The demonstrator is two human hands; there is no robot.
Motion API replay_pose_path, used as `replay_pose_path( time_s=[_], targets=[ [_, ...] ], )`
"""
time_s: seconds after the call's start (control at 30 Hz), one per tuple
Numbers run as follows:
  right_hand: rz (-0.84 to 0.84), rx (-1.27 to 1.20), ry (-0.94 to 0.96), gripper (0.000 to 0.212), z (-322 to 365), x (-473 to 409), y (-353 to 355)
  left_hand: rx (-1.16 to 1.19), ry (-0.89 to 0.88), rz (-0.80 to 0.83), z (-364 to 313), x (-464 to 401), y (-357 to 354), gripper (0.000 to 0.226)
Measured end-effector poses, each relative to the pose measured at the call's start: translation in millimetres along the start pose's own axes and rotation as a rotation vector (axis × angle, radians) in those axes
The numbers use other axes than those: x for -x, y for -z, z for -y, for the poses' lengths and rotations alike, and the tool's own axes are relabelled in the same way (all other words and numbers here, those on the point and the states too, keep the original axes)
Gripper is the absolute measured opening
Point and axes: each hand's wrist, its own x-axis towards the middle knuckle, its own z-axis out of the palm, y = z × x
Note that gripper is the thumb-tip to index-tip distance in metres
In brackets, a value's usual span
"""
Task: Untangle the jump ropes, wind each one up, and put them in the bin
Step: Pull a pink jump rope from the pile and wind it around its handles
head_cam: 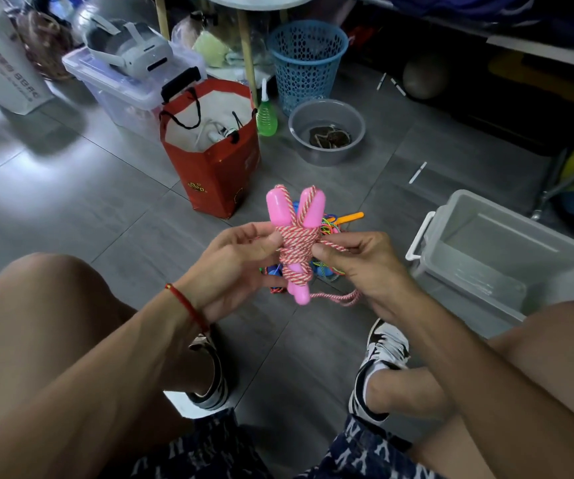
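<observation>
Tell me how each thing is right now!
Pink rope: mostly wound round its handles, a loose tail hanging.
Left hand: gripping the bundle.
Right hand: pinching the rope's free strand.
Other ropes: tangled on the floor.
Bin: open, no rope inside.
Red bag: open, upright.
Blue basket: upright.

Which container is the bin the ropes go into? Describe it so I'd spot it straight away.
Probably this one: start at the person's right hand, which pinches the pink jump rope. Just beyond it on the grey tiled floor sits a translucent grey storage bin with a white handle. Unlike the blue mesh basket and round grey basin, it is rectangular.
</observation>
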Motion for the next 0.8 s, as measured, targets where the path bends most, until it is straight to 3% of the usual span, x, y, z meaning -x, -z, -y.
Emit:
replay_pose_path(
  time_s=[0.07, 0.2, 0.33, 0.5, 0.57, 0.67, 0.8],
  targets=[
    [0.053, -0.024, -0.056, 0.009, -3, -1, 7, 0.003, 0.027, 0.078, 4, -1, 6, 0.039],
    [0.202, 0.071, -0.021, 0.024, -3, 1, 13, 0.025, 0.110, 0.247, 10, 0, 5, 0.062],
    [0.267, 0.150, 0.041, 0.017, 4, 2, 16, 0.004, 0.156, 0.283, 14, 1, 4, 0.071],
    [0.112, 0.465, 0.063, 0.017, -4, -1, 8, -0.334, -0.035, 0.205, 15, 0, 1, 0.023],
    [0.075, 0.586, 0.092, 0.026, -7, 4, 0, -0.396, -0.067, 0.105, 17, -2, -1, 0.023],
    [0.099, 0.555, 0.101, 0.034, -3, 10, -9, -0.351, -0.065, -0.048, 17, -5, -4, 0.035],
    [0.113, 0.509, 0.124, 0.022, -7, 10, -9, -0.241, 0.011, -0.059, 18, -8, -2, 0.039]
  ],
)
